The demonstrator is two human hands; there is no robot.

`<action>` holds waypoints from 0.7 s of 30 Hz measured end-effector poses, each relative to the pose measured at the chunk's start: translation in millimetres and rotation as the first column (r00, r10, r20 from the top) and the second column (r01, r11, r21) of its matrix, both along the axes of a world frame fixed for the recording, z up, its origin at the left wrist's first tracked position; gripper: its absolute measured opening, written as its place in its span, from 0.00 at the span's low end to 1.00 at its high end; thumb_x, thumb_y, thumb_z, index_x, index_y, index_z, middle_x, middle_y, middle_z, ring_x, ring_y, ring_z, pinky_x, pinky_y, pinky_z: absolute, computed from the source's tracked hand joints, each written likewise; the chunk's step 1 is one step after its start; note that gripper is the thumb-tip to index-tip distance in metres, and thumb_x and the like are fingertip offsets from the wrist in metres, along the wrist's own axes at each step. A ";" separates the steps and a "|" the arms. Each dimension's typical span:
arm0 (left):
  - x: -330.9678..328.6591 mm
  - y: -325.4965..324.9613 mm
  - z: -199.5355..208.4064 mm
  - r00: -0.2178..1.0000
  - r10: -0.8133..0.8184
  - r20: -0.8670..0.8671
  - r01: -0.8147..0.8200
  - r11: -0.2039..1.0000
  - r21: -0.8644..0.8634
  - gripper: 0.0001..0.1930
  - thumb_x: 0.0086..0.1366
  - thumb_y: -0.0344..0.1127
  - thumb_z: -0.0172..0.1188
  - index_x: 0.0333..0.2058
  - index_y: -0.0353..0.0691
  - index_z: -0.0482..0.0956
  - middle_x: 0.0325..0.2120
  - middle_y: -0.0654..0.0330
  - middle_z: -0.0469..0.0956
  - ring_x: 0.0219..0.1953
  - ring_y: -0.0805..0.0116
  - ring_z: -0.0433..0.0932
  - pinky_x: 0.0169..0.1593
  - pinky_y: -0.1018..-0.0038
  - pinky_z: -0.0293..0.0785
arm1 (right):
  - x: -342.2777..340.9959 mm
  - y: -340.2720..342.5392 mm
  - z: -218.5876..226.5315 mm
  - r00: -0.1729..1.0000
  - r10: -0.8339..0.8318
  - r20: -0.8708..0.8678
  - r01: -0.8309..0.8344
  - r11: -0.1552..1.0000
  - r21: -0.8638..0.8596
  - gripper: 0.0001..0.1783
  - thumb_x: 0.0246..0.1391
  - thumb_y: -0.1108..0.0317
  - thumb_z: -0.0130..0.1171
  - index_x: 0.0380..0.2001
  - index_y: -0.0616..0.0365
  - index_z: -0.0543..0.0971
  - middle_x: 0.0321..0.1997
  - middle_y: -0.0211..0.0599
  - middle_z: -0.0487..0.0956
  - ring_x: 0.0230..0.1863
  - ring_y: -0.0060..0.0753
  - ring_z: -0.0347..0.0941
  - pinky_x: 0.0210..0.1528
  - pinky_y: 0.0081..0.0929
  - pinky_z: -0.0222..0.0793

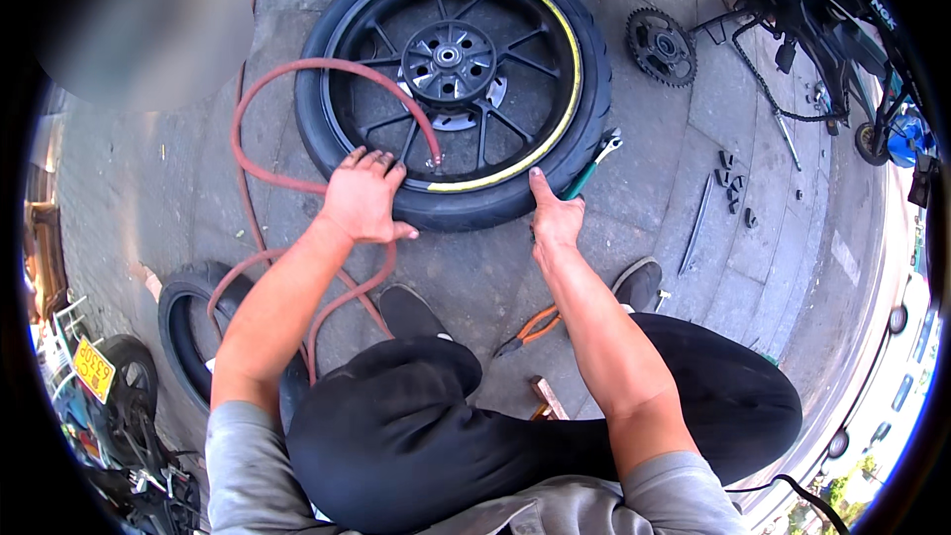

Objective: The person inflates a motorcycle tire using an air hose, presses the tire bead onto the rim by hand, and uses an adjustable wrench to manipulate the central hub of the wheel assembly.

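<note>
A black spoked motorcycle wheel point(451, 69) with its tyre point(466, 213) lies flat on the paving in front of me. Yellow marking runs along the right and near part of its rim. My left hand point(365, 196) rests on the tyre's near left edge, fingers spread. A red air hose point(287, 67) loops over the wheel, its end at the rim near the valve; part passes beneath my left wrist. My right hand point(555, 218) is at the near right edge, thumb against the tyre, closed around a green-handled wrench point(592, 165). Its lower fingers are hidden.
A loose tyre point(183, 312) lies left of my legs. Orange-handled pliers point(535, 329) lie between my feet. To the right are a sprocket point(661, 47), a metal rod point(696, 223) and several black blocks point(733, 188). Motorcycles stand upper right point(792, 20) and lower left point(129, 386).
</note>
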State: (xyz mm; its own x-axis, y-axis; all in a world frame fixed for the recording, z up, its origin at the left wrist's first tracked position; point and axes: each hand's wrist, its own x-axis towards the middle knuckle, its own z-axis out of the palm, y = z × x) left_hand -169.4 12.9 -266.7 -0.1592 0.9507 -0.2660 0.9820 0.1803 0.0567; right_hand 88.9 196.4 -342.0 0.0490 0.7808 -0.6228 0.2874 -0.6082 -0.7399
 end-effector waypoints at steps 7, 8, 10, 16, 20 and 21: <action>96.9 49.2 3.8 0.992 0.120 0.027 -0.119 0.992 -0.031 0.46 0.50 0.82 0.71 0.42 0.38 0.88 0.39 0.45 0.90 0.43 0.50 0.91 0.57 0.52 0.74 | 25.5 107.5 15.2 0.902 0.325 0.285 -0.384 0.905 0.184 0.52 0.50 0.40 0.84 0.58 0.81 0.79 0.56 0.69 0.87 0.58 0.59 0.88 0.64 0.46 0.80; 121.7 76.8 4.4 0.988 0.140 0.068 -0.137 0.990 -0.044 0.44 0.54 0.83 0.67 0.38 0.39 0.88 0.33 0.47 0.90 0.37 0.51 0.91 0.55 0.51 0.74 | 55.3 145.3 6.1 0.803 0.356 0.478 -0.476 0.866 0.155 0.49 0.55 0.38 0.80 0.57 0.78 0.80 0.50 0.64 0.89 0.47 0.54 0.90 0.53 0.45 0.84; 134.9 102.0 2.4 0.965 0.202 0.166 -0.185 0.976 -0.112 0.42 0.61 0.81 0.63 0.39 0.40 0.89 0.29 0.50 0.88 0.34 0.48 0.90 0.53 0.51 0.77 | 70.0 178.3 35.4 0.855 0.400 0.330 -0.418 0.908 -0.020 0.38 0.68 0.41 0.71 0.53 0.73 0.81 0.41 0.53 0.87 0.30 0.45 0.85 0.36 0.44 0.82; 85.3 31.5 7.9 0.912 0.220 0.345 -0.179 0.973 -0.147 0.50 0.56 0.74 0.75 0.67 0.41 0.81 0.65 0.45 0.79 0.72 0.39 0.73 0.76 0.47 0.67 | 228.6 193.8 180.1 0.992 0.111 -0.055 -0.113 0.993 -0.028 0.20 0.79 0.50 0.60 0.46 0.60 0.79 0.30 0.26 0.72 0.21 0.15 0.62 0.20 0.20 0.55; 35.6 -32.9 -13.5 0.910 0.207 0.360 -0.213 0.977 -0.023 0.56 0.57 0.77 0.72 0.74 0.43 0.75 0.78 0.45 0.67 0.84 0.37 0.54 0.86 0.47 0.47 | 298.2 224.5 207.4 0.890 -0.251 -0.380 0.406 0.816 0.412 0.19 0.82 0.50 0.54 0.44 0.58 0.75 0.27 0.24 0.65 0.22 0.17 0.55 0.21 0.25 0.53; 46.3 -31.4 -7.6 0.944 0.136 0.300 -0.138 0.990 -0.012 0.58 0.56 0.76 0.73 0.76 0.44 0.72 0.80 0.46 0.64 0.85 0.39 0.52 0.86 0.46 0.44 | 318.2 232.0 187.9 0.847 -0.286 -0.448 0.490 0.747 0.449 0.21 0.83 0.50 0.51 0.44 0.59 0.74 0.26 0.27 0.66 0.23 0.21 0.59 0.23 0.27 0.58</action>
State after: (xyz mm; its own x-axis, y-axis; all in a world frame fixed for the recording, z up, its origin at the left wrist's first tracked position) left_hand -123.1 -18.4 -274.3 -0.2026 0.9280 -0.3127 0.8855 0.3100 0.3462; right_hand 407.1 428.4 -154.0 0.2960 0.9429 -0.1527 -0.2070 -0.0927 -0.9739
